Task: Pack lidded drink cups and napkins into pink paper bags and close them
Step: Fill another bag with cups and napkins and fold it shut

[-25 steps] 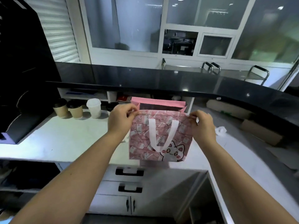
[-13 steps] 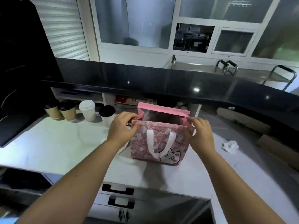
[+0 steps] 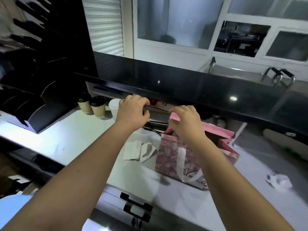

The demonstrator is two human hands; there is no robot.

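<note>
A pink patterned paper bag with white ribbon handles stands open on the white counter. My right hand is over its left top corner and pinches the pink rim. My left hand is off the bag, to its upper left, fingers loosely curled with nothing plainly held. Just below that hand sits a black-lidded cup, blurred. Two brown cups with black lids and a white lidded cup stand at the back left. Folded white napkins lie left of the bag.
A black raised ledge runs above the counter's back. A black rack stands at the far left. A crumpled white wrapper lies at the right. Drawers with black handles are below the counter's front edge.
The bag was set down on the counter. My left hand let go of its rim and moved left toward the cups; my right hand shifted to the bag's left corner. The view swung left.
</note>
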